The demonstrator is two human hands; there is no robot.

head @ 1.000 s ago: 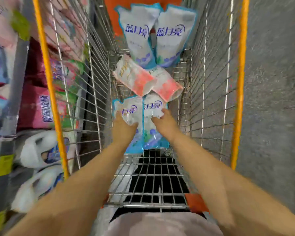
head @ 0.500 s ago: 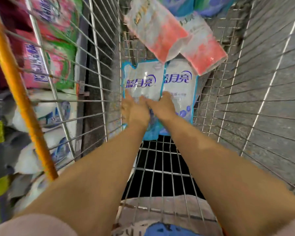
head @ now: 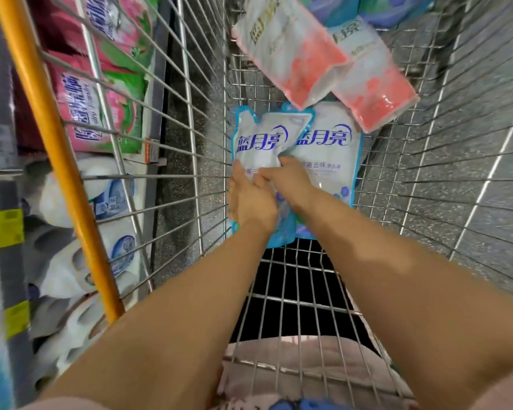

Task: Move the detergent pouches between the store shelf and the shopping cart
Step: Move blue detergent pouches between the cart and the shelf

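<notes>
**Both hands closing on the left blue pouch**

We pinch the left blue pouch [head: 256, 143] with our left hand [head: 251, 202] and right hand [head: 290, 180]; moments ago each pressed its own. It lies on the cart floor [head: 293, 276], touching its twin [head: 329, 149], pink pouches [head: 293, 51] beyond. A lift toward the shelf [head: 148, 149] likely follows.

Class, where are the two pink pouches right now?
In the head view, both pink pouches lie in the cart, upper centre, overlapping the blue pouches' top edges.

We see two blue-edged white pouches [head: 328, 149] flat, side by side on the cart floor [head: 296, 279]; two pink-and-white pouches [head: 296, 51] lie tilted beyond, overlapping them.
</notes>
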